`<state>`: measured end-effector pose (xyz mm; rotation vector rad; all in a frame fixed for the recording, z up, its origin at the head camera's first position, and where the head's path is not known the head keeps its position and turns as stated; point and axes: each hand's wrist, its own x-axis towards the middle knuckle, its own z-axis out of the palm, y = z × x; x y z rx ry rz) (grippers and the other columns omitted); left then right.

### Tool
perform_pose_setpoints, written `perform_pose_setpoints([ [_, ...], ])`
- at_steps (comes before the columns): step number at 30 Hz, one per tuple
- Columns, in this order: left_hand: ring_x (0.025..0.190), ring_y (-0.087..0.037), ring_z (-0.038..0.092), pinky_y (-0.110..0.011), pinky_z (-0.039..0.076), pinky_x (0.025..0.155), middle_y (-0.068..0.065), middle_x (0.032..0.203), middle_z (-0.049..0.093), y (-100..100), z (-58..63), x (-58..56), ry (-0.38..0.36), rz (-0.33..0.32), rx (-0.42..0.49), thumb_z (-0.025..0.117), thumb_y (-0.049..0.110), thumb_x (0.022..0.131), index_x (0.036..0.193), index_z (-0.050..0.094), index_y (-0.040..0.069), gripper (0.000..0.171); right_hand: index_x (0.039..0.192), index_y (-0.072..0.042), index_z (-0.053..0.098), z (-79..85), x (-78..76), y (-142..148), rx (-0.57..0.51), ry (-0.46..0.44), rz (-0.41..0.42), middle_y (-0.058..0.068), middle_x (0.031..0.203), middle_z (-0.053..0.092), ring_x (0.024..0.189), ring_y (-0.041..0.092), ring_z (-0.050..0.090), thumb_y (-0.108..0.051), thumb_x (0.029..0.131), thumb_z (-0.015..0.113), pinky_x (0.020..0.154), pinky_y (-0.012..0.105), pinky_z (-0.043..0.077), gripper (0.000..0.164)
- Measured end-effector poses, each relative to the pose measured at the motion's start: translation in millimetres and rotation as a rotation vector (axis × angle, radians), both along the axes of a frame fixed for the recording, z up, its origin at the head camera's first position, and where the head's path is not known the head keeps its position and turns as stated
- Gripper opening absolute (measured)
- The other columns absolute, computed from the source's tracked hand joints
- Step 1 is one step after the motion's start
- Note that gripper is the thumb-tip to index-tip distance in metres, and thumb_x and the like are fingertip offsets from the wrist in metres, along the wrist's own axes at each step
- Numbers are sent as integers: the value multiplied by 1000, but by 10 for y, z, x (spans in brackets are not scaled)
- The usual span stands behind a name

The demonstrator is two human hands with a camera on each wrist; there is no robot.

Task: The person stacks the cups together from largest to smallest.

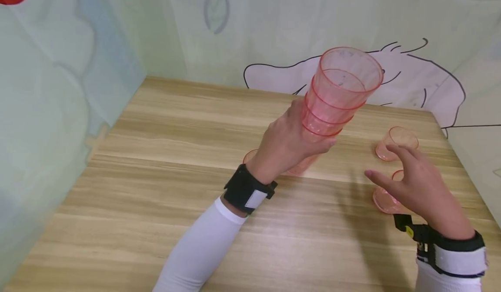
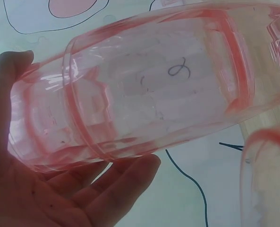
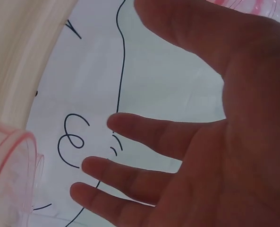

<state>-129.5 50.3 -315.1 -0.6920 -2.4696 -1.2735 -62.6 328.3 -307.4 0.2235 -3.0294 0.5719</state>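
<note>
My left hand point(image 1: 283, 140) grips a stack of several nested, see-through pink cups point(image 1: 332, 96). The stack is held up over the table and leans, with its open top to the upper right. In the left wrist view the thumb and fingers point(image 2: 125, 184) lie on opposite sides of its narrow end. My right hand point(image 1: 422, 187) hovers with fingers spread and holds nothing. Just beyond its fingertips stands one pink cup point(image 1: 397, 143); a nearer cup point(image 1: 385, 200) is partly hidden behind the hand.
The wooden table point(image 1: 156, 187) runs back to a printed cloth wall point(image 1: 176, 31) with cartoon drawings. Behind my left wrist the rim of another pink cup point(image 1: 248, 155) peeks out, mostly hidden. More cloth point(image 1: 51, 131) hangs along the table's left side.
</note>
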Motion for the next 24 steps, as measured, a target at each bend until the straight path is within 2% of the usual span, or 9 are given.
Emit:
perform_pose_setpoints([
  [4,98,-14,63,-35,54,81,-1,112,60,1,4,2,-9,0,1,83,41,77,133,38,13,77,143,8,44,-42,-18,79,24,-48,6,38,143,40,129,57,35,-44,88,78,95,74,32,83],
  [11,97,-15,63,-35,54,81,0,110,61,4,18,16,-29,9,2,84,41,76,134,39,14,78,135,14,48,-119,-14,219,68,-118,9,41,133,46,121,57,42,-32,87,78,93,71,36,73],
  [18,98,-13,63,-34,53,80,1,112,60,2,28,20,-51,2,2,83,43,77,135,38,15,79,135,17,46,-168,17,290,108,-231,-47,45,132,42,121,59,40,-35,86,78,93,71,37,79],
  [24,98,-15,63,-35,54,80,0,113,60,-8,22,22,-50,8,-15,82,44,77,135,38,14,79,136,17,43,-185,11,321,106,-288,-79,47,131,40,117,58,42,-38,86,77,89,70,40,82],
])
